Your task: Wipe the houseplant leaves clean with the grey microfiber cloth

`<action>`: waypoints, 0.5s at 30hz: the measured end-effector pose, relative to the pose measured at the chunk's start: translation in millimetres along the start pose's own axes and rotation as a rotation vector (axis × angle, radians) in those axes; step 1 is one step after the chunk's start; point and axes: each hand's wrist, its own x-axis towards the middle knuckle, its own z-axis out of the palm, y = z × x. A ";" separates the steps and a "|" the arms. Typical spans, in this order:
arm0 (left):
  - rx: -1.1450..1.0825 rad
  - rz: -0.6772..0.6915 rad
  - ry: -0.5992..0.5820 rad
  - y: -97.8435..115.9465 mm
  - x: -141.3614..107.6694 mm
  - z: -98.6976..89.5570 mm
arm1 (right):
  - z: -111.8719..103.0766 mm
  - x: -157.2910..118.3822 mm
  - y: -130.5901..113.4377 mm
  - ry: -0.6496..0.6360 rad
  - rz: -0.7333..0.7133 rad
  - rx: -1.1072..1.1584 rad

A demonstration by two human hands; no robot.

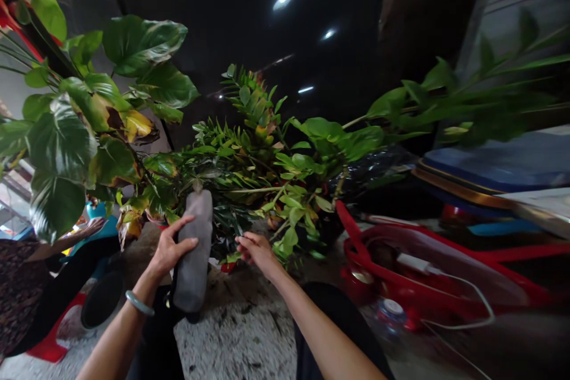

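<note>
My left hand (pixel 171 249) grips a long grey piece (pixel 196 249) with rounded ends and a dark edge. It stands nearly upright, thumb across its face and the other fingers partly hidden behind its edge. What exactly it is, I cannot tell. To its right, my right hand (pixel 258 254) is closed in a pinch, apart from the grey piece. Whatever is between those fingertips is too small and blurred to make out. Just beyond both hands grow the green leaves (pixel 249 172) of several plants. A pale bangle (pixel 139 303) circles my left wrist.
On the left, a large-leaved plant (pixel 60 136) leans in; a seated person (pixel 27 285) is beside a black bucket (pixel 103 300). A red plastic chair or basket (pixel 378 273) with a white cable (pixel 483 297) stands right, near a clear bottle (pixel 392 312). Speckled floor (pixel 240 338) lies below.
</note>
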 end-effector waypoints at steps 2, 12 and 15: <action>0.067 -0.012 -0.159 -6.3 -5.6 3.6 | -0.5 0.0 0.1 0.000 0.004 -0.001; 0.027 0.106 0.059 17.3 7.7 7.3 | -0.5 -1.2 -1.1 -0.010 -0.002 -0.009; 0.103 0.151 0.039 7.4 12.5 13.0 | 0.2 -2.3 -1.6 -0.009 -0.001 -0.008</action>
